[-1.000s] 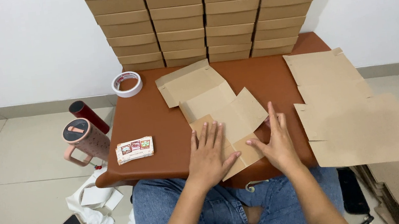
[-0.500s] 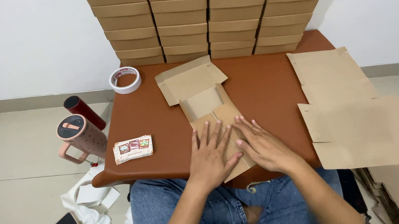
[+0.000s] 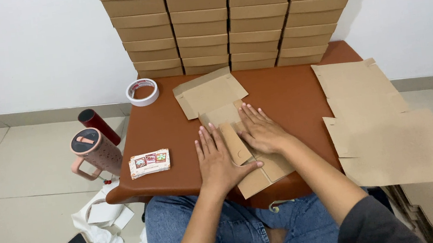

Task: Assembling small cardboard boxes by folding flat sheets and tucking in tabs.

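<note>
Table [image 3: 289, 94] before stacked boxes [image 3: 232, 19]

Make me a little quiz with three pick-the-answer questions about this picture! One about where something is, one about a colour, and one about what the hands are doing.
1. Where is the roll of tape?
A. On the floor
B. On the brown table, at the far left corner
C. On top of the stacked boxes

2. What colour is the big tumbler with a handle beside the table?
A. Pink
B. Green
C. Blue

3. How are the two hands placed?
A. Both lifted in the air
B. One holds the phone
C. Both pressed flat on the cardboard box blank

Answers:
1. B, the tape lies on the tabletop near the stacked boxes.
2. A, its body and lid are pink.
3. C, the left hand and the right hand lie palm down on the partly folded blank.
</note>
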